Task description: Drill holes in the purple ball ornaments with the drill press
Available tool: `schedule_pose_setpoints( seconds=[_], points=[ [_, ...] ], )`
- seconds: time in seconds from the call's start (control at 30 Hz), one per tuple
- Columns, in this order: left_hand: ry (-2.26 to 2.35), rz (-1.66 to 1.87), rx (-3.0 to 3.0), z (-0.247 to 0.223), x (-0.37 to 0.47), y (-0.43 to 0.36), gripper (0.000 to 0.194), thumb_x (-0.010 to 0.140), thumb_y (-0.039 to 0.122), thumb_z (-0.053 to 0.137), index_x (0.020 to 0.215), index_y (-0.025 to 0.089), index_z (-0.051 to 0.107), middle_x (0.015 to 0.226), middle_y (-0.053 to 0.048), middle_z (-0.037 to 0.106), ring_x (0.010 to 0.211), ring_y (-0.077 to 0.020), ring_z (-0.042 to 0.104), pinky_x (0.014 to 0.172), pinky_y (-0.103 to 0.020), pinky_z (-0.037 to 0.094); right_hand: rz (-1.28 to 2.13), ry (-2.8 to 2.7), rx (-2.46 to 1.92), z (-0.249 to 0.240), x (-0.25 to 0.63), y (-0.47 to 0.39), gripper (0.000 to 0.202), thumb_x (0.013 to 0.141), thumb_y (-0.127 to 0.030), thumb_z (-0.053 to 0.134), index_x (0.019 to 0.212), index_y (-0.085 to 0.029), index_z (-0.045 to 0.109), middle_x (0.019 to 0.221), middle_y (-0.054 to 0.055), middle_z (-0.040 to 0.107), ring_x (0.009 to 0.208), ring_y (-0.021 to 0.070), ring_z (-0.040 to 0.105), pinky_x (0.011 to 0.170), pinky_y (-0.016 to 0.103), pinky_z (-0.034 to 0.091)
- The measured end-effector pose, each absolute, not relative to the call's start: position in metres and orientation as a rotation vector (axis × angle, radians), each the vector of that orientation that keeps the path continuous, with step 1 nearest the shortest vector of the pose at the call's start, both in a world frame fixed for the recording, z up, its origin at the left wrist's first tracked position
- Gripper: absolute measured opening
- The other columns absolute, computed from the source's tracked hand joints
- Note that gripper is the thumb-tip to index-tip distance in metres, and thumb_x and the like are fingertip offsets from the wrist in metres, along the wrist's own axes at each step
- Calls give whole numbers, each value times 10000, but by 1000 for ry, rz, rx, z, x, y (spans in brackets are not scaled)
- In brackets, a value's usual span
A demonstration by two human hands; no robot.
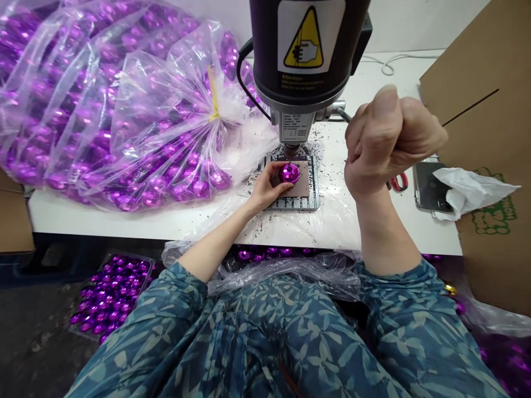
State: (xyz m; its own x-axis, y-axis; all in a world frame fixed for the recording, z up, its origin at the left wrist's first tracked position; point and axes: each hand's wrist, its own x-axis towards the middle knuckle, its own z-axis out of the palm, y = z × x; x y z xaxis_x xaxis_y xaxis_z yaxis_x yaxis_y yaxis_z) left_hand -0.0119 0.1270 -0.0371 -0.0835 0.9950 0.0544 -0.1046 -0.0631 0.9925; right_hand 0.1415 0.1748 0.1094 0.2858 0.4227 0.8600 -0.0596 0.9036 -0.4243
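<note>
In the head view, my left hand (267,187) holds a shiny purple faceted ball (289,173) between thumb and fingers, with a dark spot on its top. The ball rests on a brown square board (302,188) lying on the slotted metal base (314,200) of a bench drill press (301,91). Just above the ball is the drill's chuck (292,149); the bit's tip is too small to make out clearly. My right hand (388,138) is raised at the machine's right side, closed around the end of its feed lever (342,114), whose grip is hidden by the fingers.
A large clear bag (166,121) of purple balls, tied with yellow, fills the left. Dark shavings dot the white table (199,221). At right are red-handled scissors (399,182), a phone (429,188), tissue (473,190) and a cardboard box (493,127). A tray of balls (112,296) sits below.
</note>
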Motion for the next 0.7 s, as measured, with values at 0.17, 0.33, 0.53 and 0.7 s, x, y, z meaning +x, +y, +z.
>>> schedule_pose_setpoints(
  seconds=[0.17,0.33,0.53,0.7],
  points=[
    [1160,1355,1175,-37,-13,126,519,758,247,971,1174,258,660,1316,-80,725,1364,-303,649,1278,-493,431,254,-1250,-375,95,143,181,778,981,-629,592,587,-183,91,442,-36,89,399,25,146,451,314,144],
    [1149,1353,1141,-38,-13,126,550,738,286,995,1167,263,653,1322,-87,724,1426,-321,621,1291,-517,429,117,-1252,-299,81,145,192,771,999,-563,578,561,-189,65,388,-29,113,368,47,173,420,328,160],
    [1142,1360,1117,-36,-11,126,552,729,279,998,1156,271,649,1332,-74,714,1462,-322,602,1308,-531,420,61,-1280,-279,61,148,200,799,1000,-570,571,517,-168,78,351,-47,91,327,35,170,383,277,190],
    [1141,1361,1182,-37,-12,126,538,755,322,982,1167,269,641,1361,-82,700,1436,-321,617,1314,-552,411,204,-1340,-354,73,151,182,836,985,-646,569,468,-184,101,360,-38,113,343,43,186,401,303,165]
  ],
)
